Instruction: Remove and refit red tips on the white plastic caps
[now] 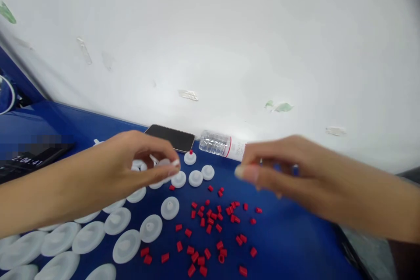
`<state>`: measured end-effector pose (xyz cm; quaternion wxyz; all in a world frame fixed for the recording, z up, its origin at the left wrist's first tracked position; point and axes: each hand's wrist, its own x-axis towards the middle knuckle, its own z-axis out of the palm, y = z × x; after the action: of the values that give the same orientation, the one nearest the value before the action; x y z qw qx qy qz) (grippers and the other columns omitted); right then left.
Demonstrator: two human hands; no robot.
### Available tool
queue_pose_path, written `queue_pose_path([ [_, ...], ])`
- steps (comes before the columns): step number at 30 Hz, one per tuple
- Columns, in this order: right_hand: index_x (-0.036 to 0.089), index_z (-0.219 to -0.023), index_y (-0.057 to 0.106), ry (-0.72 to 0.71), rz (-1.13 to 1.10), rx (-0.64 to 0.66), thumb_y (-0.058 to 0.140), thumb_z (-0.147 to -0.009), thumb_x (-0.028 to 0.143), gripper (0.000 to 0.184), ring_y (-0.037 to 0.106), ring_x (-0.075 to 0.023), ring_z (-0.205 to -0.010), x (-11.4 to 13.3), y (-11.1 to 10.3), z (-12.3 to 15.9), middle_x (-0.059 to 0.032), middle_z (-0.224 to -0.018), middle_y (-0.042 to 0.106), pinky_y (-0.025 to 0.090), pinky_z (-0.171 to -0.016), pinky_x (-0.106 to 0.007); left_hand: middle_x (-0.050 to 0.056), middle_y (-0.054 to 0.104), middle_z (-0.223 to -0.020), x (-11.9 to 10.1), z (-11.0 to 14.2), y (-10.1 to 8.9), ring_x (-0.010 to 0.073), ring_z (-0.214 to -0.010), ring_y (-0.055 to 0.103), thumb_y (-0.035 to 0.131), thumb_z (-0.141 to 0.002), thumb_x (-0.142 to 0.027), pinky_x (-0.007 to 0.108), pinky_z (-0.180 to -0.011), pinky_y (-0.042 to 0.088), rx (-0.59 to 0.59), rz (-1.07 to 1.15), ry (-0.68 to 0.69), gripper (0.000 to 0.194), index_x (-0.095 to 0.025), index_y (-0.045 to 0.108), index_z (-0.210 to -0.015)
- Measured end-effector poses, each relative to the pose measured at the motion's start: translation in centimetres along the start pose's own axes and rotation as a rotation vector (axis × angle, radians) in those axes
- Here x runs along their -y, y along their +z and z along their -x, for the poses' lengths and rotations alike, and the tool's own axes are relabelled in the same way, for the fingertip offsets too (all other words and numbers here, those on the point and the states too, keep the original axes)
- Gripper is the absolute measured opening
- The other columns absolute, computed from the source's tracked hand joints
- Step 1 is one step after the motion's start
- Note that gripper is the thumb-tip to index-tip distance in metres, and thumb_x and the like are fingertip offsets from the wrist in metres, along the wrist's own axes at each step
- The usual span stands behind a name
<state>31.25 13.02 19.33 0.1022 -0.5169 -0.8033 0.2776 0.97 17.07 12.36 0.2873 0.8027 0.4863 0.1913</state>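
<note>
My left hand (142,157) is raised over the left side of the blue table, thumb and fingers pinched. Between its fingertips shows a small white piece (176,162). My right hand (285,166) hovers to the right, slightly blurred, with thumb and fingertips together; I cannot make out what they hold, if anything. Below the hands lie many small red caps (210,221), scattered loose. White plastic discs with raised centres (151,228) spread across the left side, partly covered by my left forearm. One small white disc (190,158) carries a red cap on its tip.
A dark phone (172,137) and a clear plastic bottle (215,143) on its side lie against the white wall (229,52). A black device with a lit time display (28,162) is at the left. The blue table (278,245) ends toward the lower right.
</note>
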Motion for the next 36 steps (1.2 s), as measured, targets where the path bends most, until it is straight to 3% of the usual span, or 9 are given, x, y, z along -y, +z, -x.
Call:
queue_pose_path([
  [1,0.025,-0.083,0.070,0.032,0.068,0.112,0.060,-0.107,0.052,0.038,0.055,-0.0135,-0.063,0.0,0.6,-0.1,0.0035,-0.072,0.066,0.036,-0.057,-0.028,-0.002,0.081,-0.091,0.0,-1.0,-0.5,0.0214,-0.083,0.073,0.062,-0.098,-0.058,0.028,-0.068,0.052,0.051,-0.037,0.048,0.032,-0.032,0.081,-0.096],
  [3,0.025,-0.083,0.071,0.055,0.178,0.275,0.062,-0.106,0.047,0.033,0.057,-0.0132,-0.064,0.4,2.3,-0.5,0.0029,-0.075,0.070,0.033,-0.058,-0.029,0.001,0.080,-0.092,0.1,-2.9,-0.9,0.0239,-0.084,0.071,0.061,-0.097,-0.058,0.032,-0.071,0.052,-0.009,-0.100,0.108,0.034,-0.030,0.079,-0.095],
  [6,0.022,-0.065,0.060,0.088,0.283,0.337,0.073,-0.098,0.037,0.038,0.055,-0.0144,-0.061,1.4,4.8,-1.2,0.0032,-0.063,0.064,0.028,-0.054,-0.030,0.006,0.079,-0.091,1.2,-4.7,-0.1,0.0249,-0.077,0.067,0.059,-0.098,-0.057,0.034,-0.065,0.050,-0.053,-0.203,0.149,0.035,-0.028,0.078,-0.095],
  [12,0.022,-0.047,0.045,0.109,0.306,0.265,0.093,-0.080,0.026,0.058,0.053,-0.0154,-0.047,2.0,5.9,-1.7,0.0023,-0.047,0.054,0.024,-0.045,-0.032,0.009,0.080,-0.098,3.7,-6.0,1.6,0.0236,-0.078,0.071,0.063,-0.092,-0.042,0.033,-0.065,0.052,0.010,-0.233,0.243,0.024,-0.024,0.078,-0.089],
  [17,0.022,-0.057,0.047,0.135,0.273,0.303,0.079,-0.095,0.035,0.051,0.054,-0.0140,-0.047,1.8,5.3,-2.0,0.0050,-0.048,0.057,0.022,-0.048,-0.031,0.006,0.082,-0.098,4.3,-6.5,2.0,0.0234,-0.085,0.073,0.063,-0.091,-0.035,0.030,-0.066,0.050,0.010,-0.244,0.292,0.017,-0.024,0.076,-0.087],
  [22,0.023,-0.062,0.051,0.065,0.322,0.297,0.079,-0.096,0.037,0.046,0.057,-0.0156,-0.053,1.8,5.1,-2.0,0.0059,-0.050,0.057,0.022,-0.050,-0.030,0.006,0.083,-0.097,4.6,-6.7,2.4,0.0243,-0.088,0.076,0.068,-0.088,-0.029,0.030,-0.070,0.052,0.026,-0.266,0.294,0.011,-0.023,0.077,-0.091],
  [27,0.023,-0.069,0.057,0.094,0.288,0.294,0.072,-0.103,0.041,0.041,0.058,-0.0138,-0.052,1.6,5.1,-1.8,0.0065,-0.054,0.062,0.023,-0.053,-0.032,0.011,0.082,-0.108,4.0,-6.7,2.4,0.0283,-0.094,0.075,0.066,-0.099,-0.043,0.034,-0.073,0.052,0.012,-0.285,0.308,0.033,-0.020,0.076,-0.121],
  [33,0.022,-0.067,0.053,-0.031,0.335,0.080,0.064,-0.108,0.043,0.048,0.046,-0.0117,-0.049,0.7,5.6,-1.8,0.0047,-0.060,0.061,0.022,-0.055,-0.034,0.009,0.080,-0.104,2.6,-7.8,2.4,0.0254,-0.092,0.074,0.061,-0.100,-0.026,0.036,-0.079,0.052,0.076,-0.270,0.371,0.019,-0.021,0.079,-0.099],
  [36,0.024,-0.069,0.058,0.074,0.388,-0.044,0.056,-0.110,0.051,0.050,0.046,-0.0146,-0.050,0.5,5.5,-2.5,0.0021,-0.061,0.062,0.021,-0.055,-0.034,0.008,0.079,-0.104,1.4,-7.4,2.0,0.0243,-0.094,0.074,0.060,-0.101,-0.029,0.036,-0.081,0.056,0.065,-0.213,0.366,0.018,-0.021,0.076,-0.100],
])
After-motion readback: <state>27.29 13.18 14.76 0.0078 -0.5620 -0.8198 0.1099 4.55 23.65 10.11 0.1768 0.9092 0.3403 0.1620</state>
